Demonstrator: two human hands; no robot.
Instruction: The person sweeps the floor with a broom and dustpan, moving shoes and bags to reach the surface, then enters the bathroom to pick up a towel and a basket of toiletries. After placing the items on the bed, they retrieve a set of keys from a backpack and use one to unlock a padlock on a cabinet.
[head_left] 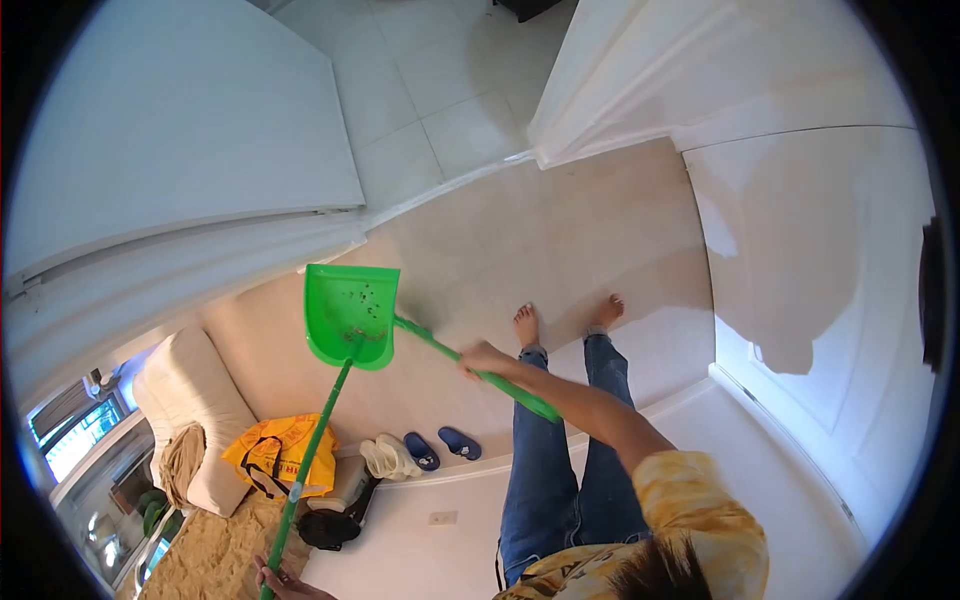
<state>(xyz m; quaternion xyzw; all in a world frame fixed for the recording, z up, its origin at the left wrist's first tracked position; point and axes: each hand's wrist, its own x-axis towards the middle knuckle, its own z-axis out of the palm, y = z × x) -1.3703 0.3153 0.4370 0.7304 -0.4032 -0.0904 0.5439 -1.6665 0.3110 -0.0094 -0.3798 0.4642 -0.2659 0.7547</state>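
Dark hair (pixel 660 575) and a yellow patterned shirt (pixel 715 515) are seen nearest, at 5 o'clock. Dark print is borne by the shirt's front, but it is too skewed to be read. At 8 o'clock, large dark characters are carried by a yellow bag (pixel 312 455); they are broken up by folds and cannot be made out. A small pale motif is shown on each of 2 blue slippers (pixel 440 449), between 6 and 7 o'clock.

A green dustpan (pixel 350 315), with dark debris (pixel 368 300) in it, is held at 9 o'clock. Its long handle (pixel 315 440) is gripped at 7 o'clock by the left hand (pixel 285 582), fingers closed around it, the hand partly cut off by the lower edge. A 2nd green handle (pixel 510 385) is clasped in the right hand (pixel 485 360), just below centre; its far end is hidden or blurred beside the dustpan.

Beige flooring (pixel 600 215) is stood on by 2 bare feet (pixel 526 325), at 3 o'clock. Pale tiles (pixel 400 110) are seen beyond a threshold at 11 o'clock. White shoes (pixel 388 458) are set beside the slippers, and a black item (pixel 330 528) is left at 7 o'clock, its shape unclear. A white door (pixel 800 240) is cut off by the lens edge at 3 o'clock.
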